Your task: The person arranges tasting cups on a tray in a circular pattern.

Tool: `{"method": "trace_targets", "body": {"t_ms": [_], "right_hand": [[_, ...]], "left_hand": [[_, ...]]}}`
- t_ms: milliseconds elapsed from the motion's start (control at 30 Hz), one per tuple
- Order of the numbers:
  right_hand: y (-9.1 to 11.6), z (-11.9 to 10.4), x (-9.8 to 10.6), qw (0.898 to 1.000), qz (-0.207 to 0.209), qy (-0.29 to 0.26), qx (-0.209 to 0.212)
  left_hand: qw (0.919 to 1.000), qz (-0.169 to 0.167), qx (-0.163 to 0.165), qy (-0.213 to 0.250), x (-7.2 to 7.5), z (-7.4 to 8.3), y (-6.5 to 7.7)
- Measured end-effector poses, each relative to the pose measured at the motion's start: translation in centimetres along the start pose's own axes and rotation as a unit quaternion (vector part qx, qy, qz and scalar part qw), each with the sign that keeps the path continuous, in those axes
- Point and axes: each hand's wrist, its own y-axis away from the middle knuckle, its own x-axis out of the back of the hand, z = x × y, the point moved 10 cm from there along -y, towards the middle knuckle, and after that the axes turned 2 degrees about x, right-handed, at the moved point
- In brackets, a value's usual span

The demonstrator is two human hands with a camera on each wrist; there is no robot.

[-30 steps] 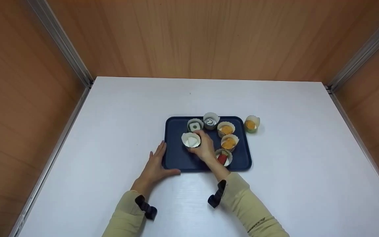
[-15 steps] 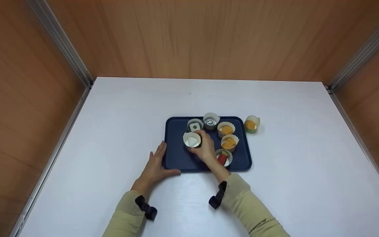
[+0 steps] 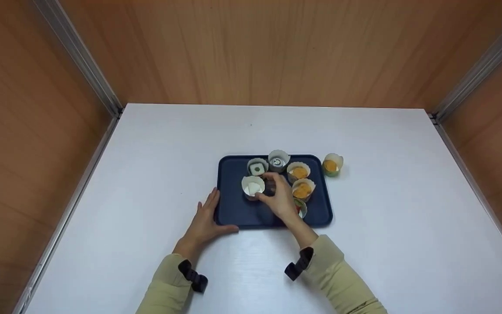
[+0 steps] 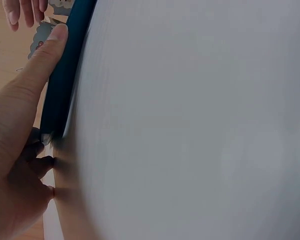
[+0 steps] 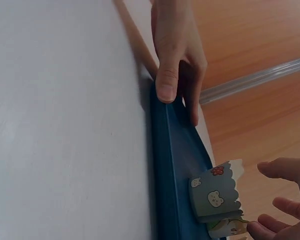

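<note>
On the dark blue tray (image 3: 231, 210) stands a paper baking cup (image 3: 253, 188) with a white piece inside. In the right wrist view this cup (image 5: 215, 192) shows bear prints and a scalloped rim. My right hand (image 3: 280, 199) hovers at its right side, thumb and fingers spread and apart from the cup's wall. My left hand (image 3: 204, 220) rests at the tray's near left corner. Its thumb lies along the front rim and its straight fingers touch the left side.
Around the right hand stand more cups: one with a white square piece (image 3: 257, 168), a grey one (image 3: 278, 161), two with orange contents (image 3: 299, 172), and one partly hidden by the wrist (image 3: 302, 208). Another orange-filled cup (image 3: 333, 165) sits off the tray. Wooden panels (image 3: 251, 52) enclose the table.
The right hand has let go of the cup with the white piece and drawn back slightly to the right, after shifting that cup a little rightward. The left hand stays put.
</note>
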Motion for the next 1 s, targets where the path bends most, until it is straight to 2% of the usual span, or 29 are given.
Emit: {"method": "trace_targets", "body": {"t_ms": [333, 567, 700, 833, 900, 1000], "right_hand": [[1.3, -0.5, 2.7, 1.0, 0.006, -0.026, 0.016], [2.2, -0.7, 4.9, 0.998, 0.019, -0.028, 0.047], [2.7, -1.9, 6.6, 0.997, 0.032, -0.05, 0.057], [3.1, -3.0, 8.1, 0.997, 0.042, -0.044, 0.052], [3.2, -2.7, 8.6, 0.997, 0.045, -0.025, 0.051], [3.0, -0.8, 9.1, 0.997, 0.048, -0.022, 0.053]], "left_hand": [[1.0, 0.001, 0.0, 0.004, 0.1, -0.1, 0.1], [0.9999, 0.003, -0.008, -0.005, 0.2, 0.0, 0.2], [0.9999, 0.002, -0.009, -0.005, 0.2, 0.0, 0.3], [0.9999, 0.003, -0.01, -0.003, 0.3, 0.0, 0.3], [1.0, 0.002, -0.008, -0.001, 0.2, -0.1, 0.3], [0.9999, 0.003, -0.012, -0.001, 0.2, 0.0, 0.3]]}}
